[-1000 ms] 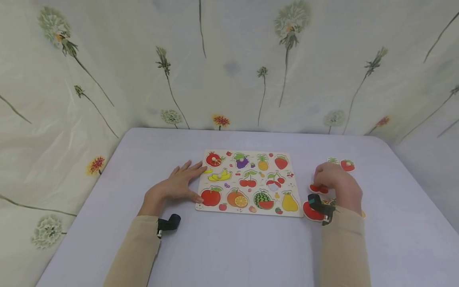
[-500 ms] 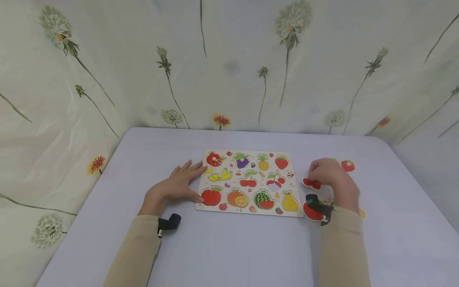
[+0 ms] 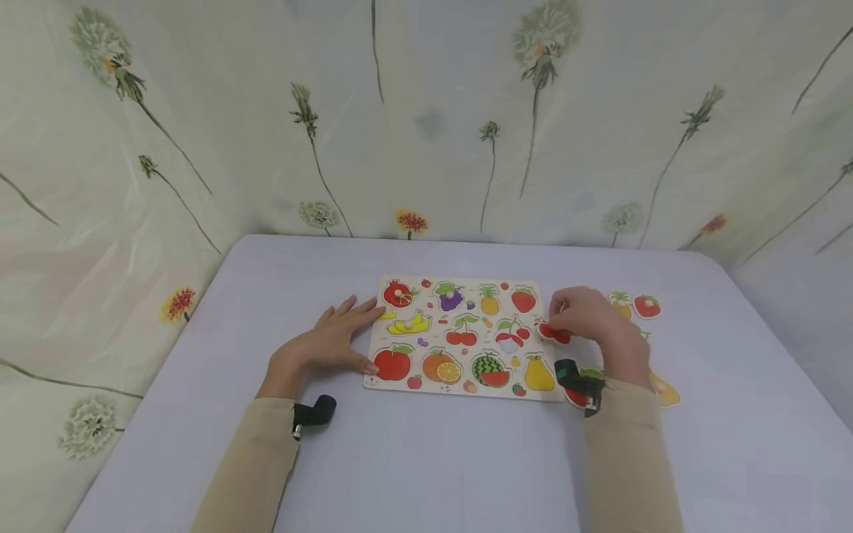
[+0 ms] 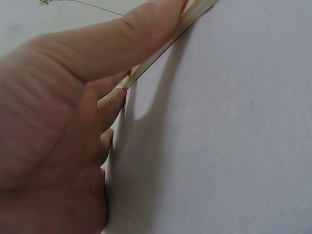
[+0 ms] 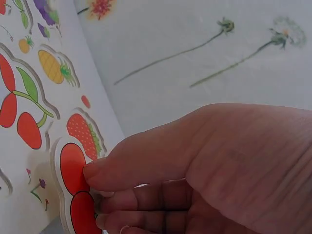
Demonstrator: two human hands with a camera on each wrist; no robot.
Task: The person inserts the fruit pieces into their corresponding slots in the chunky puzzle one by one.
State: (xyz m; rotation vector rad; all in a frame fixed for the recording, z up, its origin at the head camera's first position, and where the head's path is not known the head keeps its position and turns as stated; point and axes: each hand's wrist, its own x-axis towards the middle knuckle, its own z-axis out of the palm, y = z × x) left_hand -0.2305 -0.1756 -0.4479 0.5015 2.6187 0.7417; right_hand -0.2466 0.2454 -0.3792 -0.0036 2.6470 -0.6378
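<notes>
A fruit puzzle board (image 3: 480, 391) with shallow cut-outs lies mid-table. My left hand (image 3: 336, 337) is spread at its left side, thumb over the near corner. In the left wrist view, the thumb (image 4: 112, 46) and fingertips touch the board's edge. My right hand (image 3: 589, 320) pinches a red cherry puzzle piece (image 3: 556, 334) over the board's right edge. The right wrist view shows this cherry piece (image 5: 73, 168) tilted up between thumb and fingers, beside the printed strawberry. Its far part is hidden by the hand.
Right of the board lie a pineapple piece (image 3: 620, 302), a strawberry piece (image 3: 648, 306) and a yellow pear piece (image 3: 665, 391). A red apple piece (image 3: 576, 398) is partly covered by the right wrist camera (image 3: 578, 379). A flowered curtain (image 3: 440, 148) hangs behind the table.
My right hand has lifted the cherry piece from among the loose pieces and moved it left to the board's right edge. The left hand has stayed in place.
</notes>
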